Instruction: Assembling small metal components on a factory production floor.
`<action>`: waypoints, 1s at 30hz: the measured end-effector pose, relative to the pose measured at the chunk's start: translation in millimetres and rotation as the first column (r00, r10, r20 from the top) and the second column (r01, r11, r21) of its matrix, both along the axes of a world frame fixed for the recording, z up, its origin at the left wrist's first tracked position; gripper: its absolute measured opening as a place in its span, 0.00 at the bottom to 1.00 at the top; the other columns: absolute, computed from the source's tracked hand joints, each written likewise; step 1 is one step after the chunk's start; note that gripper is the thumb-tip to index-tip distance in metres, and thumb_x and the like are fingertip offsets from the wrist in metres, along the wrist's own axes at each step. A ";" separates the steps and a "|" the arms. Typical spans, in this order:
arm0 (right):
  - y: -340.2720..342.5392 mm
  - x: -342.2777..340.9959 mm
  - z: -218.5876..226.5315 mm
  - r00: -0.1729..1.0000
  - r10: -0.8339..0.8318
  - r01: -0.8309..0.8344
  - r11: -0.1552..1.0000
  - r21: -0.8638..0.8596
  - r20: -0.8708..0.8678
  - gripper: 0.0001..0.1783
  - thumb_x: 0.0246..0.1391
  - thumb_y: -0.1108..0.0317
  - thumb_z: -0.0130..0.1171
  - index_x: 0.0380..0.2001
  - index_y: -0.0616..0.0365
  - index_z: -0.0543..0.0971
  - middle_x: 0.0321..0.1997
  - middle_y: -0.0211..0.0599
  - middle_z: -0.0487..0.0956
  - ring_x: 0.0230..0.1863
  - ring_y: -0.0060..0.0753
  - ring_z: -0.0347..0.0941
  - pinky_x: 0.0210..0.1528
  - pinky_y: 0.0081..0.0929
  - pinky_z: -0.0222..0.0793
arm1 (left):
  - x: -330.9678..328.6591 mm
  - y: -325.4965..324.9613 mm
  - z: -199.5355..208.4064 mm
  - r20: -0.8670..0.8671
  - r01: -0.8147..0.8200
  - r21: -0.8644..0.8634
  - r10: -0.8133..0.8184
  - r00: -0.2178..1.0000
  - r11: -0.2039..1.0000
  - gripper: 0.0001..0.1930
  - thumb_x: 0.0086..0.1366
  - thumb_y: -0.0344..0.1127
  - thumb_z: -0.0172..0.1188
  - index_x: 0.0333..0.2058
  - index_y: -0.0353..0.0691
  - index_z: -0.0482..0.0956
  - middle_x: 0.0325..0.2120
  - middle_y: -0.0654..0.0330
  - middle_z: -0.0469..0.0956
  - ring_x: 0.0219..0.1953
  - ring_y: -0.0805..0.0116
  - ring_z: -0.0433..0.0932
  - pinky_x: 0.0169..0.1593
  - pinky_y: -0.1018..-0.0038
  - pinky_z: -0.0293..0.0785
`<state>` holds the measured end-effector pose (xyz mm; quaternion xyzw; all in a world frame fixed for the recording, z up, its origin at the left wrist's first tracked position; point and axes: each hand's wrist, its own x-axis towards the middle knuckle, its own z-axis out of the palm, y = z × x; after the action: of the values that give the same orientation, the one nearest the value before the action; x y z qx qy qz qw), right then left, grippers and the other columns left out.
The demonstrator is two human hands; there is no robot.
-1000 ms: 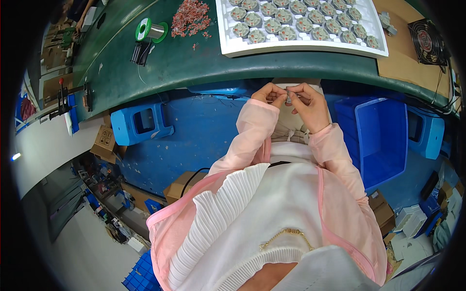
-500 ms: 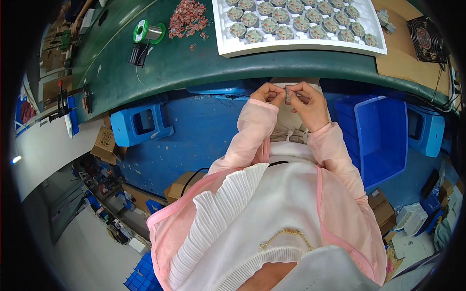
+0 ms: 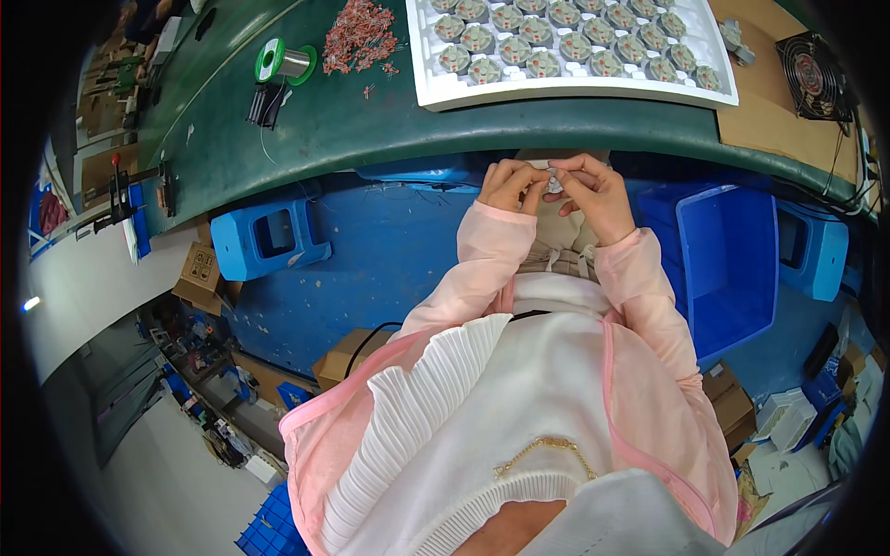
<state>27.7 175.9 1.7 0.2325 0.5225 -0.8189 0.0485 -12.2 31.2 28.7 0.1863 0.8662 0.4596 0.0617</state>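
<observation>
Over my lap, just off the table's front edge, both hands meet at the fingertips. My left hand (image 3: 510,185) pinches one side of a small grey-white part (image 3: 554,183). My right hand (image 3: 598,199) holds the same part from the other side with thumb and fingers. The fingers cover much of it, so its full shape cannot be made out. Beyond the hands, a white foam tray (image 3: 575,92) lies on the green table (image 3: 371,134). In it sit rows of round grey parts (image 3: 540,63) with small orange-red pieces on top.
A heap of small red components with wire leads (image 3: 357,37) lies left of the tray, beside a green-flanged solder spool (image 3: 295,63). A black fan (image 3: 816,76) stands at the far right. Below are a blue bin (image 3: 728,269) and blue stools (image 3: 272,236).
The held part has turned between my fingers and shows a paler face. Both hands have shifted slightly, and the right fingers are spread a little more around it.
</observation>
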 end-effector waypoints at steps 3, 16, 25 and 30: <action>0.8 -0.5 0.5 1.000 0.017 -0.017 1.000 0.002 -0.007 0.07 0.55 0.75 0.57 0.38 0.59 0.80 0.30 0.36 0.82 0.29 0.23 0.78 0.25 0.13 0.69 | 0.1 0.2 -3.2 -0.070 0.018 -0.044 -0.021 0.997 0.999 0.06 0.58 0.25 0.61 0.35 0.41 0.80 0.34 0.66 0.74 0.35 0.69 0.70 0.36 0.77 0.67; 1.1 2.6 -6.4 0.998 0.037 -0.039 0.999 -0.036 -0.051 0.08 0.58 0.76 0.53 0.39 0.60 0.79 0.31 0.36 0.81 0.28 0.25 0.78 0.25 0.14 0.70 | 5.0 8.7 -1.4 -0.370 0.035 -0.308 -0.153 0.916 0.951 0.08 0.55 0.22 0.59 0.33 0.42 0.79 0.35 0.64 0.72 0.34 0.65 0.68 0.36 0.75 0.68; 4.9 4.8 -1.7 0.997 0.007 -0.010 0.999 -0.044 -0.073 0.07 0.59 0.74 0.55 0.40 0.60 0.79 0.32 0.37 0.81 0.29 0.25 0.79 0.26 0.14 0.71 | -1.1 3.7 -0.2 -0.041 0.056 0.003 -0.056 0.998 0.998 0.06 0.57 0.23 0.61 0.33 0.41 0.80 0.33 0.64 0.73 0.33 0.70 0.69 0.35 0.77 0.68; 6.1 3.6 2.9 0.995 0.015 -0.022 0.998 -0.062 -0.099 0.08 0.60 0.73 0.56 0.41 0.61 0.79 0.32 0.37 0.81 0.30 0.25 0.79 0.26 0.13 0.71 | -9.6 3.3 11.4 0.333 -0.040 0.126 -0.004 0.943 0.991 0.04 0.57 0.24 0.61 0.32 0.39 0.80 0.31 0.65 0.74 0.32 0.73 0.69 0.36 0.80 0.67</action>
<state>31.3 182.0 4.6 0.1855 0.5003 -0.8449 0.0376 -21.8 34.5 40.1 0.1017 0.8131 0.5408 0.1901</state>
